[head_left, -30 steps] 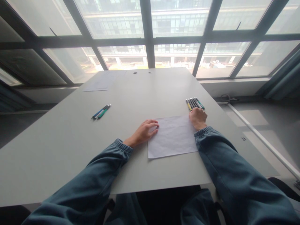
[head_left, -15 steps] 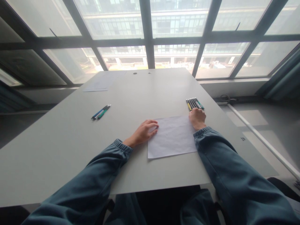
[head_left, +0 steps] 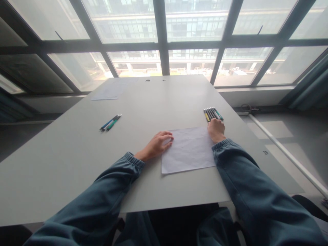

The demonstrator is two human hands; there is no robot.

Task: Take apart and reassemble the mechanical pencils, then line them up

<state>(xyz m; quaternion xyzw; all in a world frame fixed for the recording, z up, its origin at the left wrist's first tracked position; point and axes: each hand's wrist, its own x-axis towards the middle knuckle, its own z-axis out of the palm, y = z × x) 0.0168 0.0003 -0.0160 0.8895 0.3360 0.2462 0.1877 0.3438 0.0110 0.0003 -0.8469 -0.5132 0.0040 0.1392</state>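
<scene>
A white sheet of paper (head_left: 188, 150) lies on the table in front of me. My left hand (head_left: 157, 144) rests on its left edge, fingers apart and holding nothing. At the sheet's top right corner is my right hand (head_left: 216, 130), its fingers curled closed; what they hold, if anything, is hidden. Just beyond its knuckles, several pens (head_left: 210, 113) lie side by side in a row, one with a yellow grip and one green at the right end. Their near ends are partly covered by the hand.
Blue and green pens (head_left: 110, 123) lie together on the left of the white table (head_left: 77, 171). More paper (head_left: 106, 92) is at the far left corner. Two small dark round things sit near the far edge, before large windows.
</scene>
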